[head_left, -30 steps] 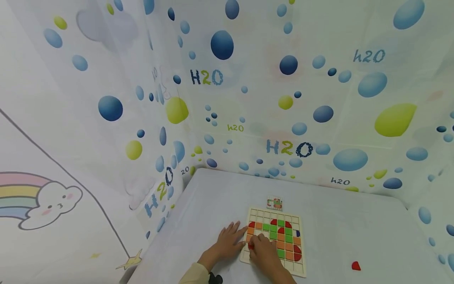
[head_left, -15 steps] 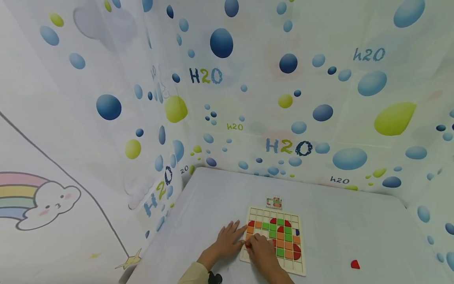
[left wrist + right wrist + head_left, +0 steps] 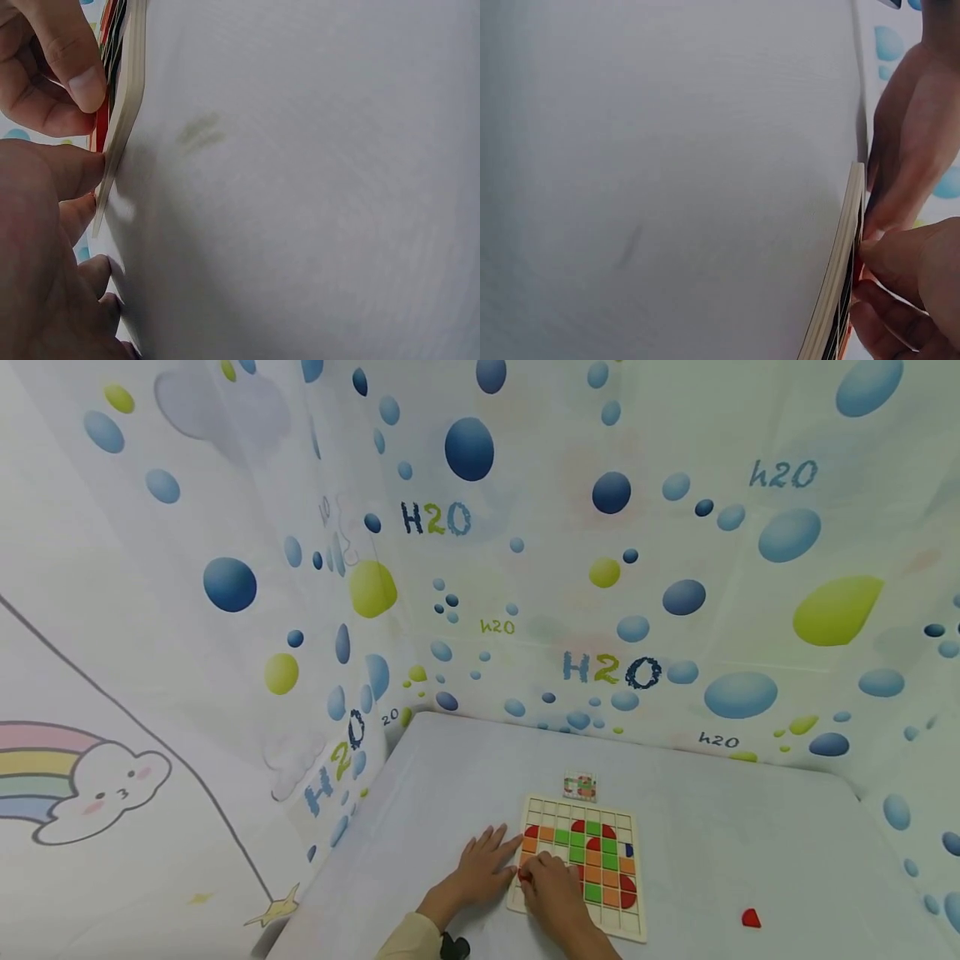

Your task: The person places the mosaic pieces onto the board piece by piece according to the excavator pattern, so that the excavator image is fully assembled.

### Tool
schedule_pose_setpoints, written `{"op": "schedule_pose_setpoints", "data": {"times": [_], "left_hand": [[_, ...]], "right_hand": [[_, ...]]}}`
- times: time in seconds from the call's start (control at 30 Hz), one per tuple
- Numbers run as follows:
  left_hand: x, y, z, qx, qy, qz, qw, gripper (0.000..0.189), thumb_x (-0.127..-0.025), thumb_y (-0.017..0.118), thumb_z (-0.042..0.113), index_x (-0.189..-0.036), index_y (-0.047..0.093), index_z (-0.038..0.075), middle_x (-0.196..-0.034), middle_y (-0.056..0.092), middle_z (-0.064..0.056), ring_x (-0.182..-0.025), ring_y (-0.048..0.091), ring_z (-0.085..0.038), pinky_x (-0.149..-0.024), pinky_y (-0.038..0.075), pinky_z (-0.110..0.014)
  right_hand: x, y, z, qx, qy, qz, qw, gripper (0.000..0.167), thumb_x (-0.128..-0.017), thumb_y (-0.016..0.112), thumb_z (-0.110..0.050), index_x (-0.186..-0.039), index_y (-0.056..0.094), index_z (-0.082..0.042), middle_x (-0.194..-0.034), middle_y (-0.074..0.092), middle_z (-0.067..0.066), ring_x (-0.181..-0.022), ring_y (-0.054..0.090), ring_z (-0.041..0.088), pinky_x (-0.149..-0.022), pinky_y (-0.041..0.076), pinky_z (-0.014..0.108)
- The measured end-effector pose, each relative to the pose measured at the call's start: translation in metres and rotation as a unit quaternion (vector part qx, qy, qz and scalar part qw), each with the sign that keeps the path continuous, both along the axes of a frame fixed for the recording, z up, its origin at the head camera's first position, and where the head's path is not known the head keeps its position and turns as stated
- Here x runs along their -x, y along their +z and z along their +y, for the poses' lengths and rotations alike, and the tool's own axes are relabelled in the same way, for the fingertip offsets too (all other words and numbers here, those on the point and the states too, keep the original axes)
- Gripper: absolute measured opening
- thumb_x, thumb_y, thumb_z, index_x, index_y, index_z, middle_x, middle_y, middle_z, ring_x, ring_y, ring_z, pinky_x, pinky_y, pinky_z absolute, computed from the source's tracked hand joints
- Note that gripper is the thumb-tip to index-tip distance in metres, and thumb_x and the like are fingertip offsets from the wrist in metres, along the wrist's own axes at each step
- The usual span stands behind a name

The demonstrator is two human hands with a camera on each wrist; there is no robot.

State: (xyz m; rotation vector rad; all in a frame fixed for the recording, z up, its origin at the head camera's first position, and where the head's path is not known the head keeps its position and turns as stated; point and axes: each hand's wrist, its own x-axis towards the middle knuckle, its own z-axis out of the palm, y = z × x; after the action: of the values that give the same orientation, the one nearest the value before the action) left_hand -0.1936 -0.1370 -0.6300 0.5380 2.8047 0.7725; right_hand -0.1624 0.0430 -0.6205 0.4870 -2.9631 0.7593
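Observation:
A square wooden grid board [image 3: 546, 811] lies on the white table, partly filled with red, green and orange tiles. My right hand [image 3: 555, 893] is over its lower left part, pinching a red tile [image 3: 523, 874] down at the left column. In the left wrist view, the thumb and fingertips are on that red tile [image 3: 102, 133], right by the board's edge. My left hand [image 3: 483, 870] lies flat beside the board, fingers spread, its thumb and index finger touching the left edge. The right hand hides several cells beneath it.
A small pattern card [image 3: 581, 786] lies just behind the board. One loose red tile [image 3: 751, 917] rests on the table to the right. A dark blue tile [image 3: 628, 850] sits near the board's right edge. Patterned cloth walls [image 3: 525, 585] rise behind the table.
Over the first half second my right hand shifted slightly left with the red tile, to the left column. Since then it has stayed there. The left hand keeps its place at the edge.

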Motion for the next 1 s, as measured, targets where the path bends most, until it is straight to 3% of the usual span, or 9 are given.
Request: {"op": "schedule_pose_setpoints", "data": {"times": [0.1, 0.33, 0.5, 0.67, 0.8, 0.9, 1.0], "left_hand": [[0.001, -0.006, -0.001, 0.003, 0.001, 0.006, 1.0, 0.056, -0.108, 0.056, 0.036, -0.162, 0.046, 0.025, -0.171, 0.034, -0.016, -0.158, 0.027, -0.044, -0.123, 0.022, -0.071], [0.0, 0.007, 0.0, 0.01, -0.005, -0.009, 0.9999, 0.056, -0.108, 0.058, 0.035, -0.161, 0.046, 0.023, -0.17, 0.035, -0.016, -0.158, 0.027, -0.044, -0.123, 0.024, -0.07], [0.001, 0.007, 0.002, 0.03, 0.001, -0.008, 0.9995, 0.056, -0.108, 0.057, 0.036, -0.162, 0.045, 0.025, -0.171, 0.034, -0.014, -0.159, 0.027, -0.041, -0.124, 0.024, -0.068], [0.0, 0.007, 0.002, 0.021, 0.0, -0.014, 0.9997, 0.056, -0.107, 0.059, 0.035, -0.161, 0.046, 0.025, -0.171, 0.034, -0.014, -0.159, 0.027, -0.042, -0.124, 0.024, -0.069], [-0.002, 0.009, 0.002, 0.017, 0.002, -0.012, 0.9998, 0.056, -0.107, 0.061, 0.034, -0.16, 0.047, 0.024, -0.17, 0.035, -0.015, -0.158, 0.028, -0.042, -0.123, 0.024, -0.069], [-0.002, 0.01, 0.002, 0.023, 0.003, -0.008, 0.9997, 0.056, -0.107, 0.06, 0.034, -0.161, 0.047, 0.023, -0.17, 0.035, -0.015, -0.158, 0.029, -0.042, -0.124, 0.024, -0.068], [-0.001, 0.01, 0.001, 0.028, 0.002, -0.007, 0.9996, 0.056, -0.107, 0.059, 0.034, -0.161, 0.046, 0.023, -0.171, 0.034, -0.015, -0.158, 0.028, -0.042, -0.124, 0.024, -0.067]], "right_hand": [[0.0, 0.0, -0.001, -0.003, -0.006, 0.009, 0.9999, 0.008, -0.095, 0.079, -0.02, -0.094, 0.072, -0.021, -0.093, 0.062, -0.009, -0.084, 0.056, 0.014, -0.071, 0.037, 0.036], [0.001, -0.001, 0.0, 0.001, -0.017, 0.018, 0.9997, 0.008, -0.093, 0.081, -0.018, -0.092, 0.073, -0.02, -0.093, 0.061, -0.007, -0.087, 0.059, 0.018, -0.075, 0.043, 0.042], [0.001, 0.0, 0.001, 0.002, -0.015, 0.017, 0.9997, 0.01, -0.091, 0.081, -0.016, -0.09, 0.072, -0.019, -0.093, 0.06, -0.006, -0.086, 0.058, 0.018, -0.074, 0.042, 0.041], [-0.003, 0.001, 0.006, 0.008, -0.012, 0.02, 0.9997, 0.01, -0.088, 0.081, -0.013, -0.091, 0.073, -0.019, -0.095, 0.062, -0.005, -0.089, 0.061, 0.018, -0.077, 0.046, 0.043], [-0.011, 0.013, 0.019, 0.023, -0.027, 0.023, 0.9991, 0.011, -0.09, 0.081, -0.016, -0.097, 0.074, -0.019, -0.101, 0.066, -0.005, -0.097, 0.066, 0.018, -0.087, 0.058, 0.046], [-0.015, 0.026, 0.038, 0.042, -0.056, 0.027, 0.9972, 0.011, -0.092, 0.081, -0.018, -0.102, 0.075, -0.018, -0.101, 0.067, -0.005, -0.09, 0.064, 0.013, -0.082, 0.06, 0.038], [-0.017, 0.039, 0.067, 0.049, -0.091, 0.023, 0.9944, 0.011, -0.094, 0.079, -0.016, -0.105, 0.075, -0.016, -0.101, 0.069, -0.004, -0.088, 0.063, 0.012, -0.08, 0.058, 0.038]]}}
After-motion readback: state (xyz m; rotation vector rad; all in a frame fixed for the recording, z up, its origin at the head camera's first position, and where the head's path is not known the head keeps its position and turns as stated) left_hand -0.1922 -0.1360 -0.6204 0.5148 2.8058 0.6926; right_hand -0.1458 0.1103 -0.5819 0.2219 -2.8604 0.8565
